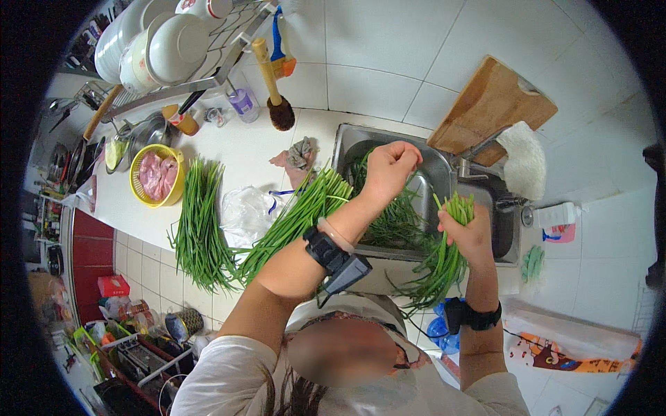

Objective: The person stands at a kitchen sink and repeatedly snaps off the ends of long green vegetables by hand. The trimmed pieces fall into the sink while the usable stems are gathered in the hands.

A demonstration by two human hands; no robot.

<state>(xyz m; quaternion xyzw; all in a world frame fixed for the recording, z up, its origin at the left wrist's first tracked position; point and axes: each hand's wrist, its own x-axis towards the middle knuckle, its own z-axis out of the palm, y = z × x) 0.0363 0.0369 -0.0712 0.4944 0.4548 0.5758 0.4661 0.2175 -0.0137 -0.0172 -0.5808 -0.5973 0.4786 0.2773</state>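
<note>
My right hand (pixel 469 231) grips a bunch of garlic chives (pixel 442 270) near the stem ends, with the leaves hanging over the front rim of the steel sink (pixel 341 148). Above the left basin is my left hand (pixel 393 169), its fingers curled together and nothing visible in them. Loose chives (pixel 398 223) lie in that basin beneath it. On the white counter left of the sink, a large pile of chives (pixel 291 218) is partly behind my left forearm. Farther left lies another pile of chives (pixel 200 229), with a clear plastic bag (pixel 250 213) between the two.
A yellow basket (pixel 179 179) with pink meat (pixel 156 174) stands at the counter's left. Behind the sink are a faucet (pixel 471 169) and a leaning wooden cutting board (pixel 484 109). A grey rag (pixel 300 153) lies by the sink; a dish rack (pixel 208 80) with bowls hangs upper left.
</note>
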